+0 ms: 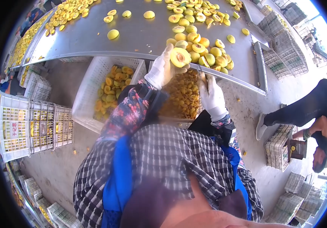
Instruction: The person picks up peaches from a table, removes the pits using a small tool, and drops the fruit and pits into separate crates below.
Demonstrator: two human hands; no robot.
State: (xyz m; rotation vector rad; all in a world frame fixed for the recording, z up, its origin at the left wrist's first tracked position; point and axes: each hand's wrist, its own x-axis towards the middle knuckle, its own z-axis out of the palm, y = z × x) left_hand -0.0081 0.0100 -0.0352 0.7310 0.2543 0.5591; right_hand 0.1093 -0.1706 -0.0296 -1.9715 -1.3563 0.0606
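Cut fruit [180,57] is cupped in the curled left hand [164,69] by the table [83,41]; handling's seemingly underway, steadiness probably needed. Right hand [213,95]'s half-curled, its hold can't be told.

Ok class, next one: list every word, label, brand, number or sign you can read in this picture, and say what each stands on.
Red characters, apparently Chinese, on a white label on the white slatted plastic crate at left: too small and blurred to quote reliably.
Faint pale marks on the black cloth trousers at right: possibly lettering, unreadable.
No other readable text.
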